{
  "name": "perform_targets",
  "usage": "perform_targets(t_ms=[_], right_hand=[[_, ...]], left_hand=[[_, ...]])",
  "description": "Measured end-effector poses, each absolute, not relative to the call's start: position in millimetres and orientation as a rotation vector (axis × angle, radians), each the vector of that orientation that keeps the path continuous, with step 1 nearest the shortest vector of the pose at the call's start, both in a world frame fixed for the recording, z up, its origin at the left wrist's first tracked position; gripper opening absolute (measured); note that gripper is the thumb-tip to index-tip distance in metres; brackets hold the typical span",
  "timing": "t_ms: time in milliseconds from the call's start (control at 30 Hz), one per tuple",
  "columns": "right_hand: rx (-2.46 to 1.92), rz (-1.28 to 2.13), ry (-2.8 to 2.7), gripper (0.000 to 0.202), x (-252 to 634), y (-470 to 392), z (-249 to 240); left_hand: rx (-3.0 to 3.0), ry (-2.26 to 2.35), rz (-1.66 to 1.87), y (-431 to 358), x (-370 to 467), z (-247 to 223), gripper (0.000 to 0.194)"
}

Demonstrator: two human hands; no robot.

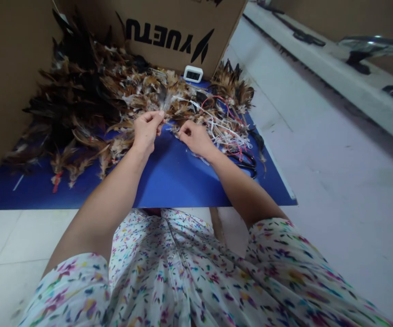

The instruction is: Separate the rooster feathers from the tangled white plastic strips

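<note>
My left hand (146, 129) pinches a greyish feather (165, 101) between thumb and fingertips, its tip pointing up and away from me. Close by on the right, my right hand (196, 138) has thumb and fingers closed together just above the blue table (179, 181). Small fluffy bits show at its fingertips, but what it grips is too small to make out. Behind both hands spreads a large heap of brown and black feathers (115, 86). Right of my right hand lies a tangle of white and pink ties (222, 129).
Black-handled scissors (246, 165) lie partly under the ties. A small white digital clock (193, 74) stands before a cardboard box (162, 13) at the back. Another feather bunch (232, 86) sits at the right. Small feather bundles (81, 165) lie toward the front left.
</note>
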State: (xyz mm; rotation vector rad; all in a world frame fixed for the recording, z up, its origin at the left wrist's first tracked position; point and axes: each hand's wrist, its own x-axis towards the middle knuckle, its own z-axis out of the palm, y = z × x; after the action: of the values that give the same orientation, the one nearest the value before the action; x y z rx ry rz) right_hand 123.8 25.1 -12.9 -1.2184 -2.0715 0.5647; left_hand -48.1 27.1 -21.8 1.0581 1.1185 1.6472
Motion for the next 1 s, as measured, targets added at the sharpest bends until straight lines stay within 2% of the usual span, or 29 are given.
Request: perform_targets(t_ms=[200, 300, 667, 1000], right_hand=[[-1.09, 1.033, -1.699, 0.015, 134.0, 15.4, -8.9], [-1.044, 1.155, -1.577, 0.015, 134.2, 13.9, -7.6], [-1.051, 1.326, -1.47, 0.022, 133.8, 12.1, -1.3], [-1.121, 1.329, -1.509, 0.031, 132.1, 12.8, -2.2]], left_hand=[[1.091, 1.149, 1.563, 22.2, -44.3, -22.8, 0.026], [1.097, 1.165, 1.53, 18.9, -42.4, -22.1, 0.021], [0.958, 1.018, 1.366, 1.8, -31.4, -7.7, 0.024], [1.157, 1.045, 1.317, 1.4, -29.2, -14.7, 0.029]])
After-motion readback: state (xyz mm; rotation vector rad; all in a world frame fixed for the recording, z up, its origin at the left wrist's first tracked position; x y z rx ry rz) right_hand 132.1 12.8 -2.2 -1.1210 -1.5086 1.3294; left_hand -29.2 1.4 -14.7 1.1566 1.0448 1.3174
